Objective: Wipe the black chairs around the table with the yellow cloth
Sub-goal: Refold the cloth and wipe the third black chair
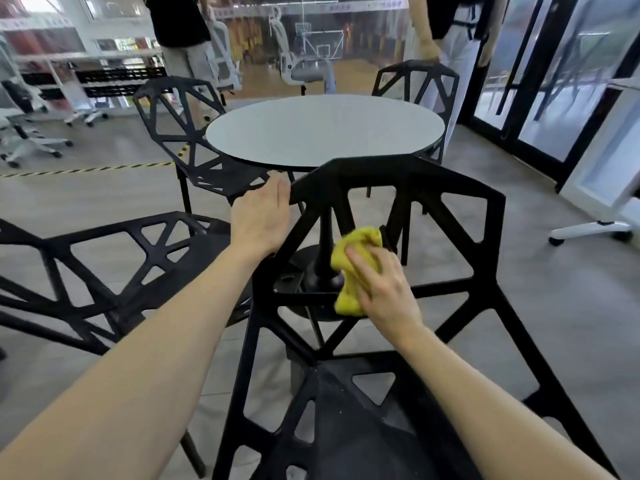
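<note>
Right hand (382,289) presses bunched yellow cloth (353,268) onto nearest black chair's (398,181) backrest struts, fingers curled over it (cloth bulges beyond fingertips); left hand (259,220) grips backrest's upper-left edge; round grey table (325,129) just behind.

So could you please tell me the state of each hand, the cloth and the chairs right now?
Left hand: grips the near chair's backrest edge.
Right hand: presses the cloth.
Yellow cloth: bunched against the backrest.
Near chair: upright.
Table: bare.
</note>
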Tool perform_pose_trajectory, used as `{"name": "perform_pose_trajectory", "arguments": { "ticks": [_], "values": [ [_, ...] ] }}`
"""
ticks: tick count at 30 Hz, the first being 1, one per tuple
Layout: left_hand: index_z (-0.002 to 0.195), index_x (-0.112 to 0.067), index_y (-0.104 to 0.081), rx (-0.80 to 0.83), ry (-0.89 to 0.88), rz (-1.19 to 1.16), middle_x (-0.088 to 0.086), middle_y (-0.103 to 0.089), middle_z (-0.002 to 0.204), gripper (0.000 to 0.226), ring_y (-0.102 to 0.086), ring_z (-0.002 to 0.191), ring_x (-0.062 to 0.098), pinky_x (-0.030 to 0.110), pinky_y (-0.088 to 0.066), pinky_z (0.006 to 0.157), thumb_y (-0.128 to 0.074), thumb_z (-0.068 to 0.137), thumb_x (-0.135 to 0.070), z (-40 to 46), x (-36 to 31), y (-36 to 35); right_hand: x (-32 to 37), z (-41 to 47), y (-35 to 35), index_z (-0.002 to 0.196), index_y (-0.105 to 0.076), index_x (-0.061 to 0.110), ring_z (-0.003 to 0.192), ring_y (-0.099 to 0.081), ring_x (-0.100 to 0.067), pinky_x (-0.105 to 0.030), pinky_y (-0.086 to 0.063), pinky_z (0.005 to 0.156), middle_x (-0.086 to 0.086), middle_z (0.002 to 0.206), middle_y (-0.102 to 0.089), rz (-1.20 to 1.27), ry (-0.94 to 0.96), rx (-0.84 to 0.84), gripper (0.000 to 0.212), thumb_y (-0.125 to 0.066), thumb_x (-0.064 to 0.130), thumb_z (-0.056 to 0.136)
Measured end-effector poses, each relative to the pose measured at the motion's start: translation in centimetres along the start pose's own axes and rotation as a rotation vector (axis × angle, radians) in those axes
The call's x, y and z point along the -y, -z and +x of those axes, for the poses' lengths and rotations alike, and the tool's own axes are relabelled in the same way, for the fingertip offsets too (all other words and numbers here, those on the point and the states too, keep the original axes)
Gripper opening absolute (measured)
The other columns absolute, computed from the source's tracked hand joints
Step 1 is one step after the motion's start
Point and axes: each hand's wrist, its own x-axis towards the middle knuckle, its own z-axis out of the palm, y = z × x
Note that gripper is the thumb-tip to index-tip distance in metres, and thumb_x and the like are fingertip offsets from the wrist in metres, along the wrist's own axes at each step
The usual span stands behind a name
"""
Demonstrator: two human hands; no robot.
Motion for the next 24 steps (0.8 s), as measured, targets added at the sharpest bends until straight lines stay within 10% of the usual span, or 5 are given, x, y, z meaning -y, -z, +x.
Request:
{"name": "perform_pose_trajectory", "arguments": {
  "ticks": [8,12,17,24],
  "values": [
    [0.095,-0.031,-0.044,0.071,0.007,-0.108,0.005,-0.074,0.091,0.041,-0.067,0.093,0.042,0.056,-0.049,0.091,-0.013,0.109,-0.055,-1.3,-0.1,1.4,6.2,13.7,4.9,0.134,-0.068,0.022,0.116,-0.058,-0.032,-0.038,-0.054,0.083,-0.009,0.133,-0.062,0.017,-0.101,-0.357,0.034,-0.063,0.022,0.100],
    [0.106,-0.027,-0.053,0.101,0.066,-0.191,0.009,-0.076,0.102,0.049,-0.066,0.103,0.042,0.055,-0.048,0.099,-0.012,0.111,-0.052,-1.6,-0.5,1.8,4.7,9.3,1.3,0.149,-0.060,0.025,0.120,-0.049,-0.038,-0.046,-0.047,0.107,-0.014,0.151,-0.050,-0.005,-0.048,-0.133,0.060,-0.056,0.005,0.093],
    [0.101,-0.025,-0.052,0.062,0.050,-0.187,0.008,-0.074,0.100,0.048,-0.066,0.104,0.041,0.051,-0.046,0.097,-0.015,0.115,-0.051,-1.7,-0.5,1.1,0.8,-6.1,-1.0,0.146,-0.063,0.033,0.117,-0.050,-0.031,-0.051,-0.056,0.097,-0.003,0.145,-0.047,0.024,-0.129,0.172,0.063,-0.066,0.000,0.093],
    [0.098,-0.026,-0.045,0.050,0.021,-0.166,0.007,-0.072,0.098,0.042,-0.064,0.100,0.040,0.047,-0.041,0.088,-0.013,0.115,-0.048,-1.8,-0.3,1.5,6.4,9.0,3.7,0.145,-0.064,0.021,0.126,-0.057,-0.024,-0.028,-0.050,0.101,-0.004,0.147,-0.053,0.141,-0.101,-0.316,0.047,-0.067,0.015,0.099]
  ]
}}
